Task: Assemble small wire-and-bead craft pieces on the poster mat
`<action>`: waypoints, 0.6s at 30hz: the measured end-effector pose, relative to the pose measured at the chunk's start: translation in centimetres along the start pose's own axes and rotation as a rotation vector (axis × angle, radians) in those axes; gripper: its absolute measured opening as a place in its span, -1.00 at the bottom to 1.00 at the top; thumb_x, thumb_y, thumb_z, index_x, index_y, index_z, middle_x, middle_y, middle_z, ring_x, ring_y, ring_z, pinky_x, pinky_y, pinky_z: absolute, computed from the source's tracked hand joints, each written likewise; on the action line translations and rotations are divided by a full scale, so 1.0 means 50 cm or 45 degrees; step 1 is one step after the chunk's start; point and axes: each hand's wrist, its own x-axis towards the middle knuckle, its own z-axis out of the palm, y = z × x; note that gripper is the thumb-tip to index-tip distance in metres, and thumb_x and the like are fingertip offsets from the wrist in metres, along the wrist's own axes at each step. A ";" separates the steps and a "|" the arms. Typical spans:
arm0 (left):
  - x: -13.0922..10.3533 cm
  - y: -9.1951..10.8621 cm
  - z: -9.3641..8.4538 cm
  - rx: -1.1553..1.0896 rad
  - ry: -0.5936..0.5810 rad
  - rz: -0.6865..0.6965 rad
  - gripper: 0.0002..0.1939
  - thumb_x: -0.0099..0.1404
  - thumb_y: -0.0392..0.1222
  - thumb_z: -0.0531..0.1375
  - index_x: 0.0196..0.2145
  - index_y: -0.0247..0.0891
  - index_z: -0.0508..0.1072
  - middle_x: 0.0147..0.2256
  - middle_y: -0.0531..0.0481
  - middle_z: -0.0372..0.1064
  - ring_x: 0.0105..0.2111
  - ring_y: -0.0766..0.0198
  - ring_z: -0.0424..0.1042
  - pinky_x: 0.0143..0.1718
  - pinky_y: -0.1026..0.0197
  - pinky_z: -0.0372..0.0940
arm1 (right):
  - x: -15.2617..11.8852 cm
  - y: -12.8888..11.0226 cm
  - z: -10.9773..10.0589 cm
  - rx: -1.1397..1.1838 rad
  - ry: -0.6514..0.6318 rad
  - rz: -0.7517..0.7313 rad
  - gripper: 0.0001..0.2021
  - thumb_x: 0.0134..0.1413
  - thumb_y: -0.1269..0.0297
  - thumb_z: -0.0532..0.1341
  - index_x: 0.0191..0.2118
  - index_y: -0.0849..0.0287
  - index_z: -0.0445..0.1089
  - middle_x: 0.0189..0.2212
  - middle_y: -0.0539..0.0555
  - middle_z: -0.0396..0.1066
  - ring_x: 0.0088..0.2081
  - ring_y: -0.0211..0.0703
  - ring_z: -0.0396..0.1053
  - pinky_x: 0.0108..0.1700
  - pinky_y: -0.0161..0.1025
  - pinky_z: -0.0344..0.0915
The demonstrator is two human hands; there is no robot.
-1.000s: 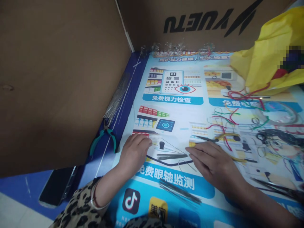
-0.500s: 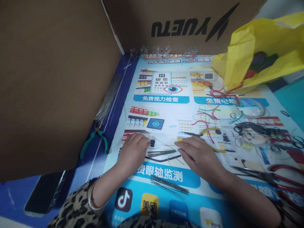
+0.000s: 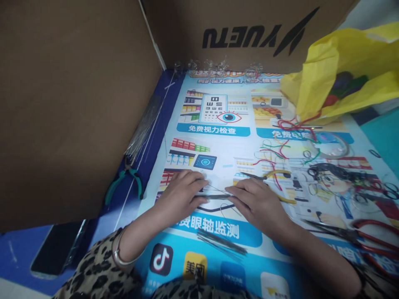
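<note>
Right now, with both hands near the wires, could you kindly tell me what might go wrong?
The thin wire bundle between the left hand and right hand could fan apart or prick a finger. The right hand might knock the yellow-handled tool lying close beside it.

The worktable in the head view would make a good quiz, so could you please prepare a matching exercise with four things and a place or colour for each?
Things:
1. Upper wire bundle
2. Bag
3. Leftmost pliers
4. Scissors at the right

Place or colour:
A. Red-handled
B. Teal-handled
C. Between the left hand and the right hand
D. Yellow

Pairs: 1-C, 2-D, 3-B, 4-A
</note>
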 end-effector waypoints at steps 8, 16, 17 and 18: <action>0.010 0.005 -0.001 0.159 0.001 0.021 -0.85 0.28 -0.20 0.07 -0.29 -0.25 0.42 -0.28 -0.06 0.35 -0.21 0.14 0.25 -0.18 0.07 0.12 | 0.006 -0.001 0.008 -0.013 0.029 -0.018 -0.81 0.12 0.31 0.12 -0.20 0.18 0.44 -0.35 0.13 0.42 -0.27 -0.07 0.33 -0.22 -0.12 0.26; -0.006 -0.006 -0.008 -0.008 0.073 -0.037 -0.83 0.23 -0.20 0.11 -0.22 -0.21 0.41 -0.23 -0.10 0.37 -0.17 0.07 0.30 -0.15 0.00 0.16 | -0.012 -0.003 -0.019 0.113 0.004 0.120 -0.83 0.14 0.33 0.09 -0.30 0.16 0.43 -0.36 0.11 0.42 -0.27 -0.08 0.34 -0.22 -0.13 0.30; -0.011 -0.008 -0.009 -0.124 0.133 -0.094 -0.82 0.22 -0.19 0.12 -0.20 -0.20 0.41 -0.21 -0.09 0.36 -0.16 0.08 0.30 -0.13 0.02 0.18 | -0.014 -0.005 -0.023 0.117 0.008 0.143 -0.84 0.13 0.33 0.09 -0.31 0.15 0.43 -0.37 0.11 0.42 -0.28 -0.07 0.34 -0.22 -0.11 0.30; -0.015 -0.009 -0.009 -0.273 0.224 -0.175 -0.80 0.22 -0.18 0.13 -0.18 -0.18 0.41 -0.18 -0.08 0.35 -0.14 0.10 0.31 -0.11 0.03 0.19 | -0.015 -0.009 -0.025 0.143 0.033 0.175 -0.85 0.12 0.33 0.10 -0.30 0.14 0.42 -0.36 0.11 0.41 -0.27 -0.06 0.34 -0.21 -0.09 0.29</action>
